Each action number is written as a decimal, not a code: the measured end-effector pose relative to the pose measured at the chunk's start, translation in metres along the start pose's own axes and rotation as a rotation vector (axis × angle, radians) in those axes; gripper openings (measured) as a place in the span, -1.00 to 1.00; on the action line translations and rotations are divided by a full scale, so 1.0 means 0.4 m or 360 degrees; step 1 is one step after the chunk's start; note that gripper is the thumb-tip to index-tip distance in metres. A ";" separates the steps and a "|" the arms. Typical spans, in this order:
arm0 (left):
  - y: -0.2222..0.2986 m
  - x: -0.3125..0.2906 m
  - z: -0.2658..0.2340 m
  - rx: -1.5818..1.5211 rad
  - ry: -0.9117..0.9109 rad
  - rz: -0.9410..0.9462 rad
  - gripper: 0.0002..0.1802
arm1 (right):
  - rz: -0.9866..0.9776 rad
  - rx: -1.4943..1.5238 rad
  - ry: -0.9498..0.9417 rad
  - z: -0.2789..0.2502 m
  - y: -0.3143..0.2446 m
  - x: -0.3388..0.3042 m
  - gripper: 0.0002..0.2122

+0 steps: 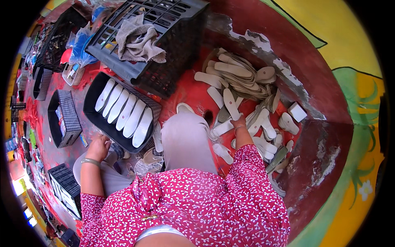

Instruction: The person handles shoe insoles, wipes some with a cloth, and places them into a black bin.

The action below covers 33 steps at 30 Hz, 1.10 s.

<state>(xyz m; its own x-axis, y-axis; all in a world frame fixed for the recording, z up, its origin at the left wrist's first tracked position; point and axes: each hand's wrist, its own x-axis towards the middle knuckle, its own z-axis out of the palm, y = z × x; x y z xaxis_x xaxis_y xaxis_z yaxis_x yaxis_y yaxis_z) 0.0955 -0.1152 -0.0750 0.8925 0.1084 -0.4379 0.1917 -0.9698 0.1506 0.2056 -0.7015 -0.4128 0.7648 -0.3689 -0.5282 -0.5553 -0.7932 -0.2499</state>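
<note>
- The fingers of the right hand [238, 123], right of centre, are closed on the lower end of a pale insole [231, 103], which slants up and left.
- The left hand [98, 149], left of centre, has its fingers curled at the lower edge of a dark-lined checked box [149, 102]; I cannot tell whether they grip it.
- Inside that box, six white insoles [127, 113] stand in a slanting row.
- Beyond the right hand, a heap of insoles [242, 76] lies at upper right.
- At upper centre, a grey cloth [139, 41] drapes over a black crate [170, 74].
</note>
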 end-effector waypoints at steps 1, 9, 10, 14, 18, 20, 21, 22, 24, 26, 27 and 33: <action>0.005 0.000 -0.005 0.0016 -0.0106 -0.0114 -0.80 | 0.0032 0.0025 -0.0017 0.004 0.001 0.015 -0.13; -0.020 0.003 0.012 0.0078 -0.0100 -0.0056 -0.80 | 0.0390 -0.0041 0.0115 0.013 -0.085 -0.048 -0.34; -0.014 0.006 0.010 0.0070 -0.0082 -0.0041 -0.80 | 0.0390 0.0069 0.0136 -0.007 -0.098 -0.064 -0.36; -0.012 0.007 0.014 0.0034 -0.0042 0.0029 -0.82 | 0.0165 0.0998 0.0422 -0.143 -0.156 -0.157 -0.44; -0.006 0.005 0.008 -0.0023 -0.0010 0.0067 -0.83 | -0.0134 0.0963 0.0514 -0.080 -0.061 -0.086 -0.46; -0.005 0.006 0.006 -0.0028 -0.0022 0.0070 -0.83 | 0.0094 0.1049 0.0127 -0.073 -0.073 -0.089 -0.42; -0.004 0.008 0.006 -0.0044 -0.0029 0.0078 -0.83 | 0.0116 0.0938 0.0104 -0.034 -0.054 -0.065 -0.40; 0.000 0.014 -0.001 -0.0054 -0.0037 0.0088 -0.83 | 0.0143 0.0831 0.0079 0.020 -0.027 -0.028 -0.38; 0.008 -0.001 -0.013 -0.0057 -0.0031 0.0040 -0.83 | 0.0397 0.0723 0.0121 0.096 -0.049 0.033 -0.36; 0.011 -0.002 -0.014 -0.0050 -0.0045 -0.0021 -0.83 | 0.0692 0.0471 0.0338 0.083 -0.185 -0.023 -0.42; 0.006 -0.003 -0.011 -0.0055 -0.0033 -0.0010 -0.83 | 0.0869 0.0656 0.0228 0.006 -0.257 -0.075 -0.38; -0.021 -0.012 0.001 -0.0056 -0.0055 0.0007 -0.82 | 0.1353 0.0976 0.0241 0.091 -0.239 0.056 -0.54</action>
<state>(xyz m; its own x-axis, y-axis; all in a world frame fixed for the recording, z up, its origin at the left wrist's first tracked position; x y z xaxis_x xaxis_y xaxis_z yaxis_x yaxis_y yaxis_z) 0.0896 -0.1079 -0.0744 0.8787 0.0962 -0.4676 0.2028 -0.9619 0.1832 0.2640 -0.6163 -0.4302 0.0566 -0.7780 -0.6257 -0.9647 0.1188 -0.2351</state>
